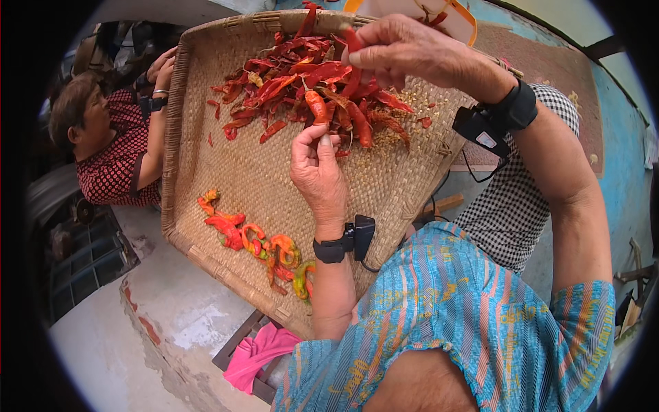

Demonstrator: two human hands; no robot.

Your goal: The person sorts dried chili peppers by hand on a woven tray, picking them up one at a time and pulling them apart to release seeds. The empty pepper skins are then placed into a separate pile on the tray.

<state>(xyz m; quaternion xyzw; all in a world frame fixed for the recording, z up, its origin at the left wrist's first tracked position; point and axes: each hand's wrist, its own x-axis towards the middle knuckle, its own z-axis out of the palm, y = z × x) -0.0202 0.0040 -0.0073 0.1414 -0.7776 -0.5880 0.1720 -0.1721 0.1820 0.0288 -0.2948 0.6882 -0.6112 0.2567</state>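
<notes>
Between the thumb and fingers of my left hand [318,167] is a whole red chili pepper [315,104], its pale stem pointing away from me. My right hand [404,51], raised over the far side of the tray, pinches another red chili pepper [353,41] upright. Below and beyond both hands, a heap of red chili peppers [278,85], many of them flattened or split, lies in a large woven bamboo tray [247,159]. Loose pale seeds [412,108] are scattered to the right of the heap. My right palm is hidden.
Several curled orange, red and green peppers [252,237] lie at the tray's near left. A white container with an orange rim [471,26] stands beyond my right hand. At the tray's left edge, another person [121,149] has their hands on the rim. A pink cloth [257,358] drapes over a dark wooden frame.
</notes>
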